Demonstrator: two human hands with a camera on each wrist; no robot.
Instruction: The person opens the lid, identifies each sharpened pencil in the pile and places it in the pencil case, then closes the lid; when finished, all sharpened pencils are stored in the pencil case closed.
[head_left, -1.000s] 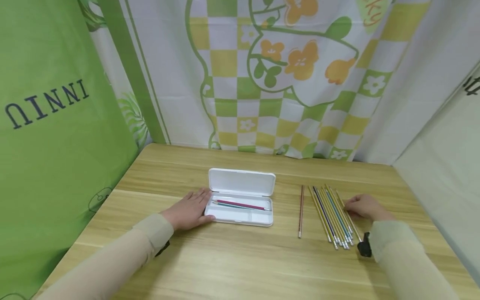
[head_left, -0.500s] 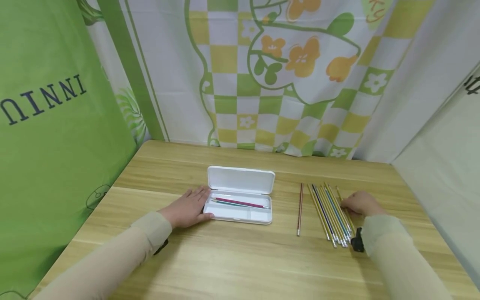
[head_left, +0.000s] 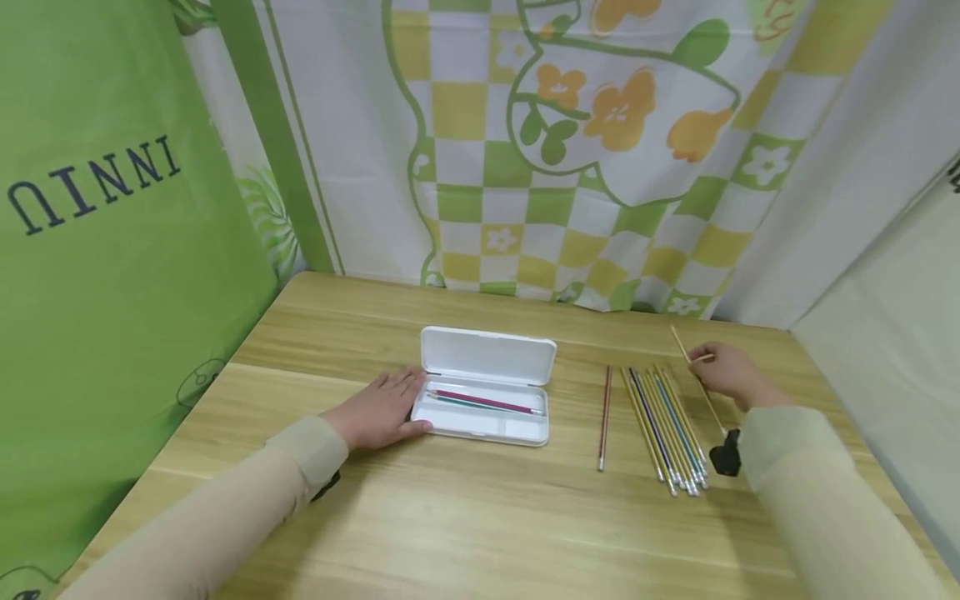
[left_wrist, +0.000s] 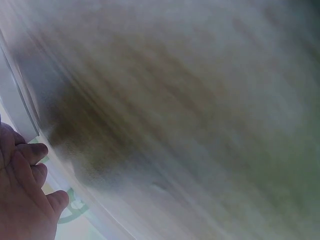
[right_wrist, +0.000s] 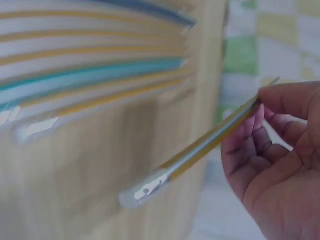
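My right hand (head_left: 723, 372) pinches a yellow pencil (right_wrist: 205, 145) between thumb and fingers, raised above the table. In the right wrist view the pencil's silver eraser end points toward the camera. Left of that hand lies a bundle of pencils (head_left: 663, 429), mostly yellow with a dark blue and a teal one among them. My left hand (head_left: 381, 411) rests flat against the left side of an open white pencil case (head_left: 457, 426). Inside the case lie a red pencil (head_left: 487, 402) and a green pencil (head_left: 461, 403).
A single brown-red pencil (head_left: 604, 417) lies on the wooden table (head_left: 480, 517) between the case and the bundle. A patterned curtain (head_left: 510, 208) hangs behind the table, a green cloth (head_left: 112, 292) at the left, and a pale one (head_left: 892, 275) at the right.
My right hand has lifted the yellow pencil off the right side of the bundle and moved away from it, upward. My left hand has stayed against the case.
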